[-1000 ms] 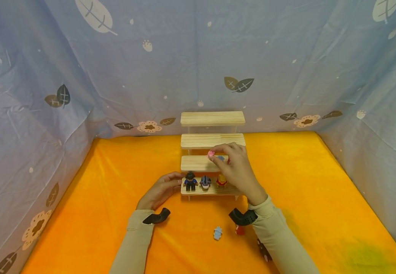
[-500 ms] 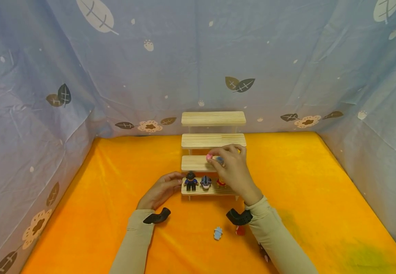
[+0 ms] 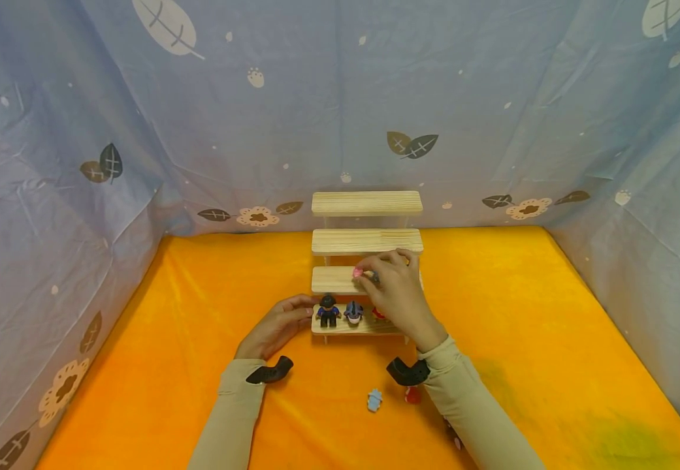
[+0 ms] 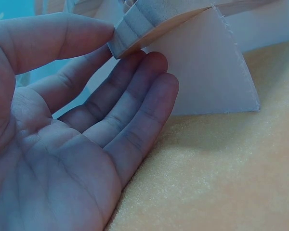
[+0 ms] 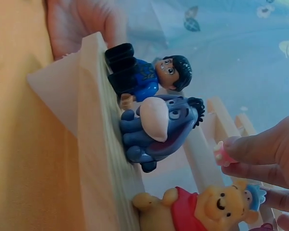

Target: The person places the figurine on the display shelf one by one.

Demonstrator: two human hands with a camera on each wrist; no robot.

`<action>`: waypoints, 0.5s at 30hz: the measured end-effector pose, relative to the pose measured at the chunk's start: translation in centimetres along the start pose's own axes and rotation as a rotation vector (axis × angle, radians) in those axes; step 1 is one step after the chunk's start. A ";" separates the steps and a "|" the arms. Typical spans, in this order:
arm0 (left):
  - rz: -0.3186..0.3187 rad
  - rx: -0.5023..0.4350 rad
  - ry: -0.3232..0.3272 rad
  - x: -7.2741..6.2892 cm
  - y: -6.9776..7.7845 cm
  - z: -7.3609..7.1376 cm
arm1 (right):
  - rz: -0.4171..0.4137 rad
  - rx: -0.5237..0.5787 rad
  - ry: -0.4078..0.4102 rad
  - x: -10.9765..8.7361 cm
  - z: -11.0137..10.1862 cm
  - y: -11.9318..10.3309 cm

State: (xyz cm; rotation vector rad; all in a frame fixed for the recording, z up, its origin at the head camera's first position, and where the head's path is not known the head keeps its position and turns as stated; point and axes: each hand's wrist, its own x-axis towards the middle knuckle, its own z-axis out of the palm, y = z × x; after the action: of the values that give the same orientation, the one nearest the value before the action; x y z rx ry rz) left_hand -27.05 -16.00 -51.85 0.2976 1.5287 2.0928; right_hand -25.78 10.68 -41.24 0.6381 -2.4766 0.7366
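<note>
My right hand [image 3: 401,294] pinches a small pink toy figure [image 5: 224,154] between thumb and forefinger, over the second-lowest step of a wooden stepped display stand [image 3: 330,279]. Whether the figure touches the step cannot be told. My left hand [image 3: 275,326] holds the left end of the lowest step, its thumb at the corner and fingers beneath. That step bears a toy man in blue and black [image 5: 142,74], a blue-grey donkey figure [image 5: 156,125] and a yellow bear figure in red [image 5: 197,209]. Behind my right fingers stands a small blue figure [image 5: 255,193], partly hidden.
On the orange cloth [image 3: 228,281], nearer me, lie a light blue figure [image 3: 374,400] and a red thing [image 3: 413,395]. A dark spotted thing [image 3: 454,436] is partly hidden by my right sleeve. A patterned curtain [image 3: 340,98] encloses the back and sides.
My right hand has moved slightly left and down with the pink figure, nearer to the second-lowest step, now covering more of the bear. The left hand stays at the stand's end.
</note>
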 end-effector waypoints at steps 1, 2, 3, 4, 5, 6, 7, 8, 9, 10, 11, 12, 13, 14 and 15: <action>0.001 -0.001 -0.001 0.0 0.0 0.0 | 0.002 -0.002 -0.003 0.0 0.1 0.0; 0.001 -0.001 -0.002 0.0 0.0 0.0 | 0.005 -0.006 -0.006 0.0 0.1 0.0; -0.003 -0.001 0.001 -0.1 0.0 0.0 | 0.006 -0.009 -0.007 0.0 0.2 0.1; -0.005 0.000 0.003 -0.1 0.0 0.0 | 0.007 -0.011 -0.008 0.0 0.2 0.1; -0.007 0.003 0.006 -0.1 0.1 0.0 | 0.006 -0.014 -0.006 0.0 0.3 0.1; -0.008 0.003 0.009 -0.1 0.1 0.0 | 0.005 -0.016 -0.005 0.0 0.3 0.1; -0.010 0.003 0.012 -0.1 0.1 0.1 | 0.002 -0.019 -0.003 0.0 0.3 0.1; -0.010 0.006 0.014 -0.1 0.1 0.1 | -0.001 -0.023 -0.001 0.0 0.4 0.1; -0.010 0.008 0.017 -0.1 0.1 0.1 | -0.004 -0.026 0.001 0.0 0.4 0.1; -0.009 0.008 0.018 0.0 0.1 0.1 | -0.006 -0.029 0.003 0.0 0.4 0.0; -0.008 0.007 0.019 0.0 0.1 0.1 | -0.007 -0.032 0.003 -0.1 0.4 0.0; -0.007 0.005 0.018 0.0 0.1 0.1 | -0.009 -0.033 0.003 -0.1 0.4 0.0; -0.009 0.005 0.020 0.0 0.0 0.0 | -0.009 -0.036 0.003 -0.1 0.5 0.0; -0.009 0.004 0.020 0.0 0.0 0.0 | -0.008 -0.037 0.002 -0.1 0.5 0.0; -0.010 0.003 0.022 0.1 0.0 0.0 | -0.006 -0.038 0.000 -0.1 0.5 0.0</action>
State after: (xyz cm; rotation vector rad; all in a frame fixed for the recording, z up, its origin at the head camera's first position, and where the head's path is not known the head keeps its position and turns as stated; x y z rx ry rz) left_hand -27.08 -15.95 -51.90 0.2679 1.5432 2.0927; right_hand -25.84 10.41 -41.66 0.6317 -2.4815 0.6853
